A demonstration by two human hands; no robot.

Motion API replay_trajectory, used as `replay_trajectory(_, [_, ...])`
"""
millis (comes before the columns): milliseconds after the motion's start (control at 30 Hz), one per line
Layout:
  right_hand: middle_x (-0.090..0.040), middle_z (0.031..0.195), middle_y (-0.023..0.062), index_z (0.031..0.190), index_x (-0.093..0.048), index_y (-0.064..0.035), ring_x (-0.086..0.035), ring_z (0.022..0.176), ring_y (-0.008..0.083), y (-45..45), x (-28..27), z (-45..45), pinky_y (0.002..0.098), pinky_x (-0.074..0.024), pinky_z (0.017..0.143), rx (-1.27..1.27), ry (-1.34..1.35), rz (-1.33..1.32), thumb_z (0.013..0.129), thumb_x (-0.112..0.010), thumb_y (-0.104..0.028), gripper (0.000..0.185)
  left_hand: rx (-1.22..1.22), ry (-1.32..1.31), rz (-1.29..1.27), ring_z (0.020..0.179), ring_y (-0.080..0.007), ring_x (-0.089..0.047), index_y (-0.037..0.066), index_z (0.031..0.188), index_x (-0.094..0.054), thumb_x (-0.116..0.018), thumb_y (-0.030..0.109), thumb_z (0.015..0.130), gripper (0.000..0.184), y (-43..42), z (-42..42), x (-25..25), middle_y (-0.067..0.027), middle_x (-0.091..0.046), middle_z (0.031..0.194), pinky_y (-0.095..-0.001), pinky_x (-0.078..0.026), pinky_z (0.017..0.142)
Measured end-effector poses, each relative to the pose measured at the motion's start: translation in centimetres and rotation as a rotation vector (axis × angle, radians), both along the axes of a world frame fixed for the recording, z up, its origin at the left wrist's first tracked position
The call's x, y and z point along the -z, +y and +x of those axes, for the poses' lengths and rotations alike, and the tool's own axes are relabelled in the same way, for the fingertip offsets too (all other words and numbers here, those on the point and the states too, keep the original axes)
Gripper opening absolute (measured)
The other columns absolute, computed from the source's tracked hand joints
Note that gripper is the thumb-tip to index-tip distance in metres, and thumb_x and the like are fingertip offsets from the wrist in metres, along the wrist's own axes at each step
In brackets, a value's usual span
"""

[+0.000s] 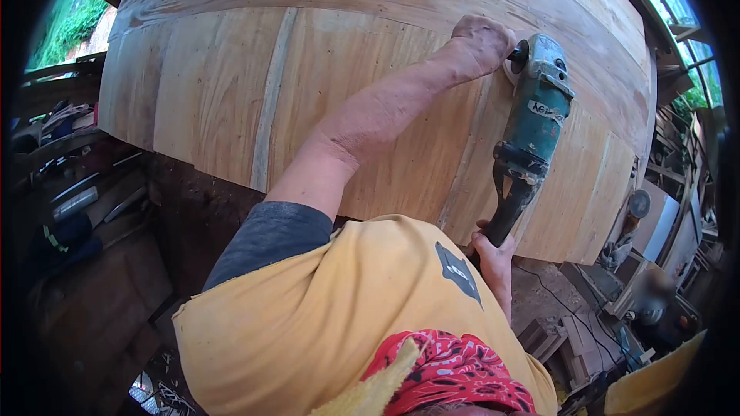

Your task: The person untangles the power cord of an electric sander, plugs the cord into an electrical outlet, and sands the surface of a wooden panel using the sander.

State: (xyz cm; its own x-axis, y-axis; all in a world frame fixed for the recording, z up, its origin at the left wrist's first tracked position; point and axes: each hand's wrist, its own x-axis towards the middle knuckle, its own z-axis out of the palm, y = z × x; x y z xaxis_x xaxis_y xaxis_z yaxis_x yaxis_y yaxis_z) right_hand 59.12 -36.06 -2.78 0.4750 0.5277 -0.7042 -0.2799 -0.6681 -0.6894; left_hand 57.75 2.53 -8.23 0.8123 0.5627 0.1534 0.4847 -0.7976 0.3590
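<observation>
A green and black power tool (537, 112) with a worn grey metal head lies over the wooden panel (370, 108), its head pointing away from me. My left hand (484, 42) is closed round the black side handle at the head, with the arm stretched across the panel. Further down, my right hand (495, 253) grips the rear end of the tool's black handle, near the panel's front edge. The tool's working face is mostly hidden underneath its head; a pale rim shows beside the side handle.
Wood pieces (549, 339) and a dark cable (566, 306) lie on the ground at the lower right. A round-headed tool (639, 204) stands beside the panel's right end. Cluttered shelving (85, 192) is at the left.
</observation>
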Motion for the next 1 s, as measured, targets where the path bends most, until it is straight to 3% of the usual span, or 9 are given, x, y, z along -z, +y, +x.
replay_trajectory(67, [-0.061, 0.072, 0.0039, 0.115, -0.058, 0.0074, -0.06, 0.059, 0.0139, 3.1, -0.2, -1.8, 0.0296, -0.0478, 0.056, -0.137, 0.05, -0.034, 0.083, -0.069, -0.006, 0.037, -0.089, -0.046, 0.025, 0.09, -0.0329, -0.075, 0.01, 0.098, -0.069, -0.061, 0.009, 0.088, 0.012, 2.8, -7.2, 1.4, -0.0144, -0.075, 0.093, -0.044, -0.06, 0.075])
replay_trajectory(267, [-0.059, 0.069, 0.0035, 0.11, -0.058, 0.0041, -0.059, 0.056, 0.0131, 14.5, 0.3, -9.2, 0.0295, -0.0482, 0.052, -0.469, 0.117, 0.01, 0.078, -0.072, -0.01, 0.038, -0.502, 0.139, 0.064, 0.089, -0.035, -0.075, 0.008, 0.096, -0.069, -0.063, 0.011, 0.087, 0.011, 8.7, -27.2, -1.7, -0.0192, -0.074, 0.091, -0.0457, -0.06, 0.075])
replay_trajectory(433, [-0.056, 0.069, 0.0031, 0.101, -0.055, -0.0007, -0.057, 0.057, 0.0126, 23.1, 1.9, -14.8, 0.0296, -0.0474, 0.051, -0.688, 0.157, 0.156, 0.078, -0.074, -0.014, 0.033, -0.746, 0.33, 0.048, 0.096, -0.034, -0.075, 0.007, 0.1, -0.073, -0.069, 0.011, 0.084, 0.017, 13.9, -39.3, -2.1, -0.0184, -0.076, 0.097, -0.0441, -0.061, 0.082])
replay_trajectory(500, [-0.056, 0.07, 0.0029, 0.1, -0.055, -0.0013, -0.056, 0.057, 0.0124, 25.9, 1.7, -16.6, 0.03, -0.0473, 0.051, -0.752, 0.167, 0.201, 0.079, -0.075, -0.017, 0.033, -0.77, 0.317, 0.083, 0.095, -0.0371, -0.074, 0.006, 0.097, -0.07, -0.065, 0.012, 0.083, 0.015, 15.3, -42.9, -1.7, -0.0215, -0.074, 0.096, -0.0481, -0.06, 0.08])
replay_trajectory(700, [-0.054, 0.074, 0.0026, 0.099, -0.053, -0.0034, -0.056, 0.059, 0.0125, 25.8, 0.2, -15.9, 0.0311, -0.0473, 0.053, -0.723, -0.019, 0.295, 0.081, -0.074, -0.022, 0.033, -0.816, 0.37, 0.095, 0.1, -0.036, -0.074, 0.008, 0.103, -0.073, -0.067, 0.012, 0.083, 0.021, 17.0, -41.5, -2.7, -0.0198, -0.075, 0.103, -0.0475, -0.06, 0.086])
replay_trajectory(767, [-0.053, 0.074, 0.0027, 0.101, -0.052, -0.0034, -0.055, 0.061, 0.0132, 23.8, 0.5, -12.9, 0.032, -0.0472, 0.055, -0.682, -0.059, 0.257, 0.081, -0.073, -0.021, 0.033, -0.726, 0.357, 0.14, 0.099, -0.0379, -0.074, 0.008, 0.102, -0.074, -0.067, 0.012, 0.084, 0.02, 17.2, -36.9, -0.7, -0.0211, -0.075, 0.102, -0.0478, -0.061, 0.086])
replay_trajectory(867, [-0.051, 0.074, 0.0028, 0.103, -0.053, -0.003, -0.054, 0.065, 0.0147, 21.1, 1.6, -8.1, 0.0337, -0.0467, 0.059, -0.621, -0.103, 0.267, 0.08, -0.071, -0.02, 0.033, -0.605, 0.355, 0.102, 0.097, -0.0372, -0.074, 0.009, 0.101, -0.075, -0.067, 0.014, 0.084, 0.019, 16.3, -28.6, -2.1, -0.0206, -0.075, 0.102, -0.0487, -0.06, 0.084])
replay_trajectory(1000, [-0.052, 0.074, 0.0007, 0.102, -0.053, -0.004, -0.052, 0.061, 0.0114, 17.1, 1.5, -3.0, 0.0312, -0.0451, 0.054, -0.374, -0.071, 0.213, 0.082, -0.071, -0.018, 0.031, -0.411, 0.348, 0.08, 0.101, -0.0358, -0.074, 0.01, 0.106, -0.074, -0.064, 0.017, 0.087, 0.022, 16.5, -16.0, -2.1, -0.0183, -0.076, 0.105, -0.0488, -0.059, 0.086])
